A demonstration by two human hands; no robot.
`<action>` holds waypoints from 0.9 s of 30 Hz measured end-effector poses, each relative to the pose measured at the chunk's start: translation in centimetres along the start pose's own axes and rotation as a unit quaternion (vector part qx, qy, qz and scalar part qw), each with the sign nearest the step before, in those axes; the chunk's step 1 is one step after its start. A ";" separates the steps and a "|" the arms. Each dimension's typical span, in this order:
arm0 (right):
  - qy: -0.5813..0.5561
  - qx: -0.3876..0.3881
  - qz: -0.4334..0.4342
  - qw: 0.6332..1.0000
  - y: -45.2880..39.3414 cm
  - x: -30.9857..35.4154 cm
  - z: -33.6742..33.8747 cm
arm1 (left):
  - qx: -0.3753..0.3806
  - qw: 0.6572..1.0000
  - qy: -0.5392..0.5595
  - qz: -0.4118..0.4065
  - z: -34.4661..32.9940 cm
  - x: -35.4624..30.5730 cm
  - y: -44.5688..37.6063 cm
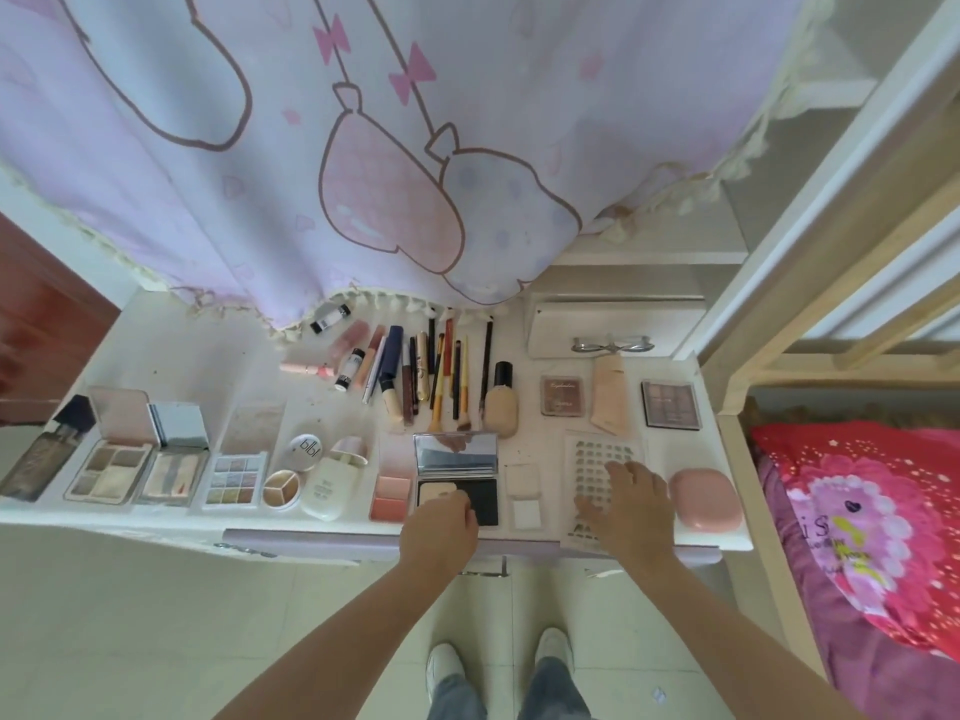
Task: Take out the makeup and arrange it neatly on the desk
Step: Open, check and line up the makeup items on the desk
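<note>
Black compact [457,480] is being held by the curled left hand [439,527] while the flat right hand [631,511] is pressing the sticker sheet [597,454]; squaring both gently looks wisest.

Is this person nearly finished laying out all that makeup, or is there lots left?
Nearly finished, it seems. Done: the open palettes sit in a front row on the desk, brushes and pencils lined up behind. In hand: the left hand holds the mirrored black compact while the right hand rests flat on the sticker sheet. Left: probably only straightening those two; no bag is in view.
</note>
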State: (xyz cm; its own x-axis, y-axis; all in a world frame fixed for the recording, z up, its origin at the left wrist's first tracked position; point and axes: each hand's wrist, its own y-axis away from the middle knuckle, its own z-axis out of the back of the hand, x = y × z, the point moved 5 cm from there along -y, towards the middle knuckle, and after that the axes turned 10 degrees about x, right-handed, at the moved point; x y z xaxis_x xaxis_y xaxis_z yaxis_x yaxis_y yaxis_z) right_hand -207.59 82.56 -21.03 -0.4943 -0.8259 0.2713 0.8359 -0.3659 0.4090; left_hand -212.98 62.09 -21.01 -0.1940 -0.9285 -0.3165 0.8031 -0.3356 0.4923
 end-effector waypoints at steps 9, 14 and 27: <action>-0.212 0.067 -0.154 0.963 1.0 -3.2 -2.2 | 0.199 0.936 0.291 0.023 -4.4 -5.6 -0.4; -0.490 0.094 -0.150 0.854 2.2 -4.5 -3.3 | 0.203 0.846 0.476 0.127 -6.5 -6.8 -0.3; -0.555 0.228 0.044 0.799 3.7 -5.0 4.9 | 0.202 0.712 0.673 0.004 1.4 -8.3 -1.2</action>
State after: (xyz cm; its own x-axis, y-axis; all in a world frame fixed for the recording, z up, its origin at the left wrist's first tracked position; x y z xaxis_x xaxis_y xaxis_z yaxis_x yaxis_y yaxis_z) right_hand -203.18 87.38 -16.60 -0.5569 0.1416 0.8184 0.8304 0.0754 0.5520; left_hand -213.09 70.00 -17.80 0.7433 -0.0293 -0.6684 0.5209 -0.6015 0.6056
